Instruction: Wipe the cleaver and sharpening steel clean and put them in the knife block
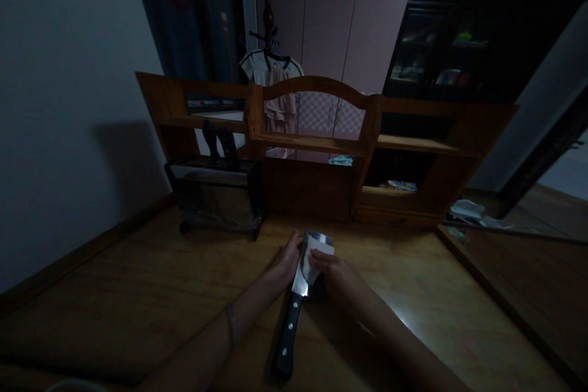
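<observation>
A cleaver lies flat on the wooden desk (138, 294), its broad steel blade (307, 257) pointing away from me and its black riveted handle (288, 334) pointing toward me. My left hand (288, 260) rests against the blade's left edge, fingers laid along it. My right hand (328, 269) presses a small white cloth or tissue (316, 252) onto the blade's flat face, fingers closed on it.
A dark knife block (215, 193) with handles sticking up stands at the back left. A wooden shelf unit (321, 147) runs along the desk's rear edge. Behind it are clothes on hangers (275, 86), a pink wardrobe (340, 30) and a dark cabinet (459, 49). The room is dim.
</observation>
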### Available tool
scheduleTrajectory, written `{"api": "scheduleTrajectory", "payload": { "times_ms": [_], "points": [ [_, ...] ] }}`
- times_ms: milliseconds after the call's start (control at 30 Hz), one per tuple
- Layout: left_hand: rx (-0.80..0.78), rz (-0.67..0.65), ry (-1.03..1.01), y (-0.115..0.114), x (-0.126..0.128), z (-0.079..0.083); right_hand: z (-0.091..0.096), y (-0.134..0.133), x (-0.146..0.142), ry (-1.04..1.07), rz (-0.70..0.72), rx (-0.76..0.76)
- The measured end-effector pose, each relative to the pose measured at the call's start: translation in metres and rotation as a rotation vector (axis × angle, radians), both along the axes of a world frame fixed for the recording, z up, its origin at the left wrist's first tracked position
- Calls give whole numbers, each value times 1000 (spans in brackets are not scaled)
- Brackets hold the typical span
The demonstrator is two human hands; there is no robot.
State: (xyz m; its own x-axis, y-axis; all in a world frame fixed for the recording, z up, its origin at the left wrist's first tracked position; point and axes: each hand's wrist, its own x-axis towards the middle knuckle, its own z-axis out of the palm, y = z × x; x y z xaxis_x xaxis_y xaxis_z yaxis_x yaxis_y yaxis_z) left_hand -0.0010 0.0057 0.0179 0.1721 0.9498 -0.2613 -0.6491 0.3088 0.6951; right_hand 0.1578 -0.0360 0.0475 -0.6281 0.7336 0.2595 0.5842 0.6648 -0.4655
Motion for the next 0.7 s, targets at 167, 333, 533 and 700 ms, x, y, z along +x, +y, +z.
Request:
{"api": "scheduleTrajectory", "payload": {
  "times_ms": [167, 333, 533, 700],
  "points": [
    [58, -42, 20, -9, 2, 6, 8, 10, 22, -194, -255, -30],
    [3, -20, 31, -6, 2, 7, 7, 6, 20, -107, -375, 45],
    [-88, -43, 24, 0, -1, -3, 3, -10, -5, 37, 42, 90],
    [-14, -12, 29, 2, -2, -9, 9, -7, -4, 80, 86, 6]
  ]
}}
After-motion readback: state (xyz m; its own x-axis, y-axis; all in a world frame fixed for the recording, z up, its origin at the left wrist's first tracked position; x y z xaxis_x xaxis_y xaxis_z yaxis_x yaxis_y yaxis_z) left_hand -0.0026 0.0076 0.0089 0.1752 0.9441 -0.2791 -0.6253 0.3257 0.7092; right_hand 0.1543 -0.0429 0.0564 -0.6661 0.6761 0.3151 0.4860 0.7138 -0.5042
